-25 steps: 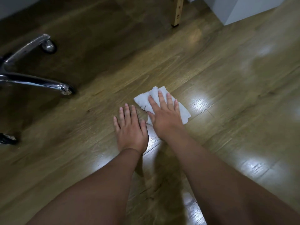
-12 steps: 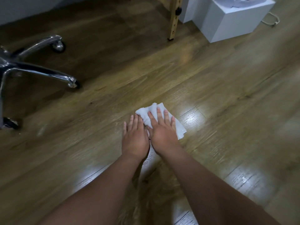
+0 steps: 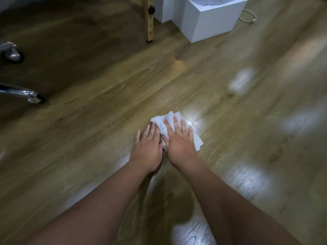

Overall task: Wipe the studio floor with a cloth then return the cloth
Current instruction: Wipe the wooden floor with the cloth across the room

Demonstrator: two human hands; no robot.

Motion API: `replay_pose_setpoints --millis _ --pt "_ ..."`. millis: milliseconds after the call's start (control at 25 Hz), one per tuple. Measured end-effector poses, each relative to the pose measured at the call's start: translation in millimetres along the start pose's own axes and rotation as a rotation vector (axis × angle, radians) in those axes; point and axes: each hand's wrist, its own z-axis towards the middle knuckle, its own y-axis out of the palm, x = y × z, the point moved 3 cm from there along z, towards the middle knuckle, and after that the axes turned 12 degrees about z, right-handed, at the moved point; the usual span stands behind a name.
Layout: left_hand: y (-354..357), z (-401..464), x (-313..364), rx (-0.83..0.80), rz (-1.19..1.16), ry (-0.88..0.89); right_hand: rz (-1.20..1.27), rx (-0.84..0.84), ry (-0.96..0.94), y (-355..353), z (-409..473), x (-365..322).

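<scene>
A white cloth (image 3: 174,121), lightly textured and crumpled, is lying on a wooden floor (image 3: 106,103) that is showing olive-brown planks with darker grain streaks. Pale, whitish patches of reflected light are gleaming across the floor, brightest just beside the cloth and toward the right. A plain white box (image 3: 210,23) is standing at the top, with a cream-coloured cord (image 3: 249,16) looping next to it. A light, honey-coloured wooden leg (image 3: 149,23) is showing a row of small dark holes and one black knob. At the left, shiny silver chrome chair legs (image 3: 19,93) are ending in black castors.
</scene>
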Motion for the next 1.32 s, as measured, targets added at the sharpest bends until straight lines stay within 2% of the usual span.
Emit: replay_pose_setpoints --millis 280,440,960,1160,1320 --pt "-9 14 80 -0.092 0.099 0.187 -0.049 -0.009 0.104 -44 -26 76" --pt "-5 20 118 -0.124 0.157 0.239 -0.001 0.071 0.127 -52 -41 107" --pt "16 12 220 -0.030 0.312 0.356 0.067 0.274 0.193 -77 -97 194" --pt "21 13 288 -0.006 0.383 0.456 0.051 0.324 0.251 -100 -129 253" --pt "13 36 344 0.014 0.348 0.508 0.051 0.333 0.293 -130 -123 302"
